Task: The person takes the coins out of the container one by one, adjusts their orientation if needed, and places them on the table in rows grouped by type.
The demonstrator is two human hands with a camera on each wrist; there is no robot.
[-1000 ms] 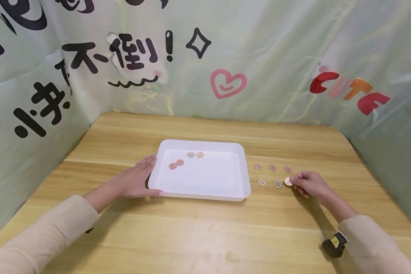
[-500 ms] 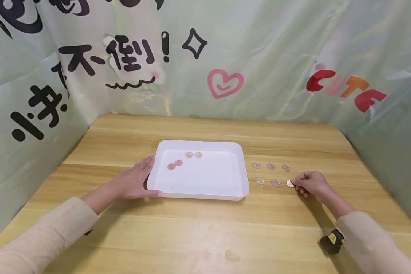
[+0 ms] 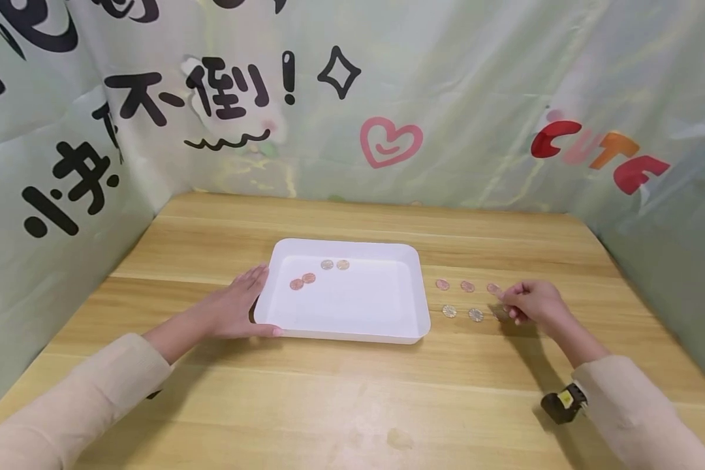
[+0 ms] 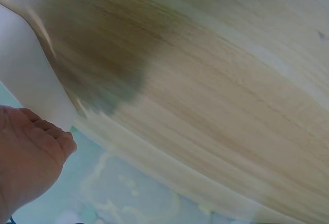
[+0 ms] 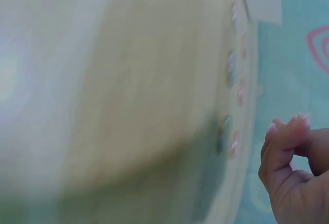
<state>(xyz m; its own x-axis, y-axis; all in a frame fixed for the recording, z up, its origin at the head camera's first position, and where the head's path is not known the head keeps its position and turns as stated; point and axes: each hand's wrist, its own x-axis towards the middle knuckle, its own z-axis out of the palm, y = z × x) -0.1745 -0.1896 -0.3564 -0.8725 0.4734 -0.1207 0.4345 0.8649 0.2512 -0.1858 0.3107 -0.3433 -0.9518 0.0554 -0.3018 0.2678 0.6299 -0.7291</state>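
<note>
We count ten coins: four in the one white tray (image 3: 352, 303), two reddish coins (image 3: 296, 284) and two paler coins (image 3: 343, 265); six on the desk (image 3: 282, 405) at right, three reddish coins (image 3: 467, 286) far, three silvery coins (image 3: 476, 315) near. We see two hands: one left hand (image 3: 235, 310), one right hand (image 3: 534, 303).

pale-green sheet walls (image 3: 476, 78) | wooden table (image 3: 258, 411) | pink heart print (image 3: 386, 151)

One silvery coin (image 3: 496, 315) was partly covered by the right hand (image 3: 536, 305); in the wrist views, the tray (image 4: 31, 59) was cut off (other coins (image 5: 231, 70) were blurred).
</note>
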